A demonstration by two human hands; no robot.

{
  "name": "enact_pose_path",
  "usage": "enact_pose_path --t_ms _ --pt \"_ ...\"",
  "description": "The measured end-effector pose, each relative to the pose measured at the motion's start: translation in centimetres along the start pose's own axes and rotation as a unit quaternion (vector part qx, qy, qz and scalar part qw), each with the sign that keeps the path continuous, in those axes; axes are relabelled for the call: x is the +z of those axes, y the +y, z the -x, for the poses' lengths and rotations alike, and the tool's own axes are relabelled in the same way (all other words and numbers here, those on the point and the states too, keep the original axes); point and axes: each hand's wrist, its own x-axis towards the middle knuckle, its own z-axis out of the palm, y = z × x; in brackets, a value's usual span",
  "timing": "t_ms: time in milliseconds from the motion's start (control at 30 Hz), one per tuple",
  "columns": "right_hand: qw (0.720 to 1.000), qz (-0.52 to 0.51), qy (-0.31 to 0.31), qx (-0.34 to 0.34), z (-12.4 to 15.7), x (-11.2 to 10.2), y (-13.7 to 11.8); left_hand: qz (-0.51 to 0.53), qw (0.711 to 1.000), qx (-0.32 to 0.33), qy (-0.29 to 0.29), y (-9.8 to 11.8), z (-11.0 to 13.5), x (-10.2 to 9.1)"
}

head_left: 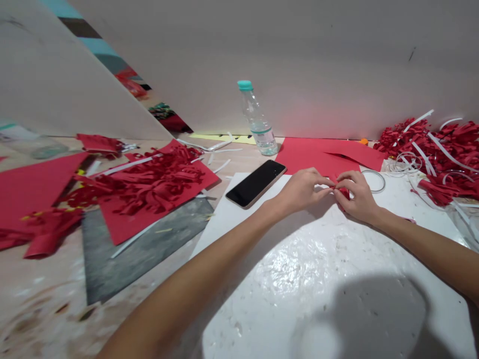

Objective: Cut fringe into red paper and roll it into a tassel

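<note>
My left hand [305, 189] and my right hand [355, 197] meet over the far part of a white glossy board [318, 279]. Both hands pinch a small piece of red paper [345, 193] between their fingertips. Only a sliver of the red piece shows between the fingers. A black phone [256, 182] lies face up just left of my left hand, on the board's far left corner.
A clear water bottle [257, 119] with a teal cap stands by the wall. Flat red paper sheets [322, 152] lie behind my hands. Fringed red paper sits piled at left [149, 184] and right [441, 154], with white strips. A dark grey mat [142, 254] lies left of the board.
</note>
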Motion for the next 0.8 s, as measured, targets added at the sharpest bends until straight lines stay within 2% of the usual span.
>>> enact_pose_path --t_ms 467,800 --pt "1.000 -0.005 0.006 -0.012 0.0 0.0 0.1 0.045 0.998 -0.031 0.017 0.4 0.0 -0.9" --pt "1.000 0.015 -0.003 -0.003 0.0 0.0 0.0 0.098 0.993 -0.064 0.022 -0.5 -0.1 -1.1"
